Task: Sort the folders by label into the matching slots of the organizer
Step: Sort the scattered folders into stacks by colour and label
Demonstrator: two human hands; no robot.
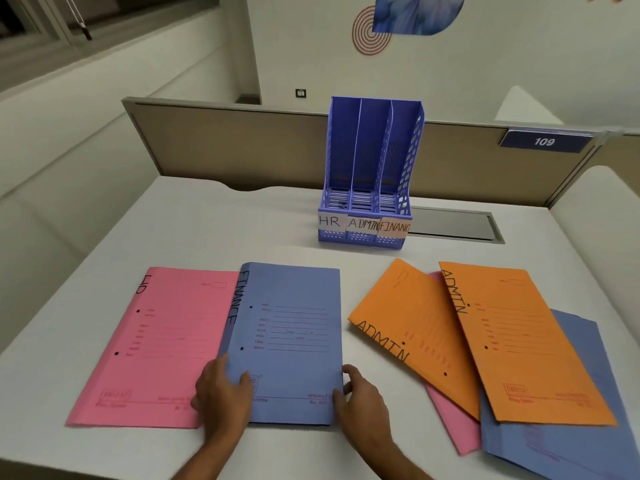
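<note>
Pickup step, it seems: the blue folder (291, 341) marked FINANCE lies on the table (242, 230), in front-left of the organizer (410, 157). The left grip (221, 393) rests open on it; the right grip (356, 396) touches its edge, hold unclear. Next probably calls for lifting it upright into the organizer's right slot.

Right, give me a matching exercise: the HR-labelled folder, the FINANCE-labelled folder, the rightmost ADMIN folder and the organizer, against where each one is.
Things
1. HR-labelled folder
2. FINANCE-labelled folder
3. rightmost ADMIN folder
4. organizer

Places
A. upright, farther back on the desk
B. left hand and right hand on its near end
C. flat at far left, right edge under another folder
D. topmost on the right-hand pile

Pairs: 1-C; 2-B; 3-D; 4-A
</note>
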